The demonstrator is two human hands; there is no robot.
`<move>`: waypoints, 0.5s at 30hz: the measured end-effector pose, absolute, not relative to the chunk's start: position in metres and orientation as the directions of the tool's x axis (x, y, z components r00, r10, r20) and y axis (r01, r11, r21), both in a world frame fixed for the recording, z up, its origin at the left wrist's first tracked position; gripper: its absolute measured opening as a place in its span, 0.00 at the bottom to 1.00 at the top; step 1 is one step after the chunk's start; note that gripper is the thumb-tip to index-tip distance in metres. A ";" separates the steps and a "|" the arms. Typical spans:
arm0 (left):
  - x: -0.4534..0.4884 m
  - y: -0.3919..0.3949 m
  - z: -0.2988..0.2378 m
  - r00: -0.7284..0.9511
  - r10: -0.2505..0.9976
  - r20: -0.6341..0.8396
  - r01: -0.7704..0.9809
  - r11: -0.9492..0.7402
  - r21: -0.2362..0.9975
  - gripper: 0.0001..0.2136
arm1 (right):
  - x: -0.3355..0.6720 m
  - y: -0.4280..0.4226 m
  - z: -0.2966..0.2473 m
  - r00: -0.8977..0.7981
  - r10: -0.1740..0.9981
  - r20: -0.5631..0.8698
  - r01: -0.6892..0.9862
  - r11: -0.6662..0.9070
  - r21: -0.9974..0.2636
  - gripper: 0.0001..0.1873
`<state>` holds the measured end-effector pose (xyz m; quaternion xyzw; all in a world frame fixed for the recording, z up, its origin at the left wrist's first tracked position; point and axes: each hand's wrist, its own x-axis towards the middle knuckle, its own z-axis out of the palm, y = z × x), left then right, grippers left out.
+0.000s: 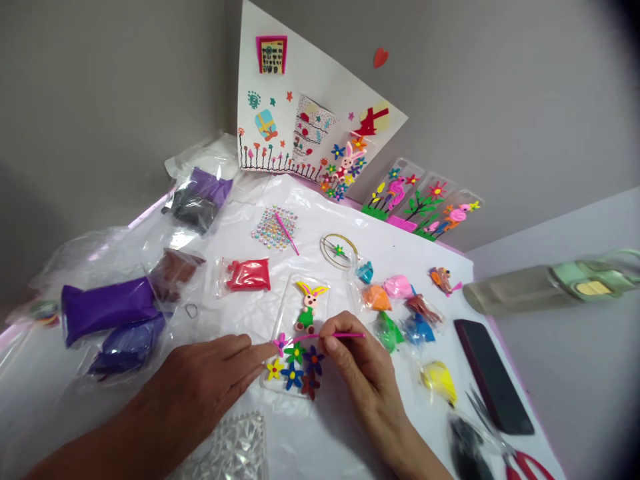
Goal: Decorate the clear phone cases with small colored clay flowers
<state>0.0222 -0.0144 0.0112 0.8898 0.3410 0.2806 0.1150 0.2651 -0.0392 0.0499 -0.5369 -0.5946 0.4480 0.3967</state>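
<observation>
A clear phone case point(286, 291) lies on the white sheet, with a clay rabbit point(307, 308) in green near its top. Below the rabbit are several clay flowers, among them a yellow flower point(274, 369), a blue flower point(293, 375) and a pink flower point(281, 343). My right hand point(367, 373) pinches a thin pink modelling tool point(347, 335), whose tip points left to the pink flower. With its index finger stretched out, my left hand point(213, 373) touches the pink flower or the case beside it. Its other fingers lie together, holding nothing that shows.
Left are a red clay packet point(249, 275) and a purple one point(109, 308). Small clay bags, such as an orange one point(376, 298), lie right, near a black phone point(494, 377), scissors point(520, 461) and a bottle point(530, 290). Rhinestones point(267, 230) and a decorated card point(280, 87) are behind.
</observation>
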 end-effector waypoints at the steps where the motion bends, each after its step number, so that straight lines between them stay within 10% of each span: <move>1: 0.022 -0.015 0.011 0.609 0.671 0.423 0.541 -0.742 0.396 0.20 | 0.264 -0.039 0.049 -0.112 0.994 -0.004 0.290 0.029 -0.957 0.11; 15: 0.022 -0.015 0.008 0.602 0.686 0.409 0.550 -0.727 0.410 0.21 | 0.260 -0.041 0.042 -0.118 0.993 0.021 0.390 0.066 -0.919 0.12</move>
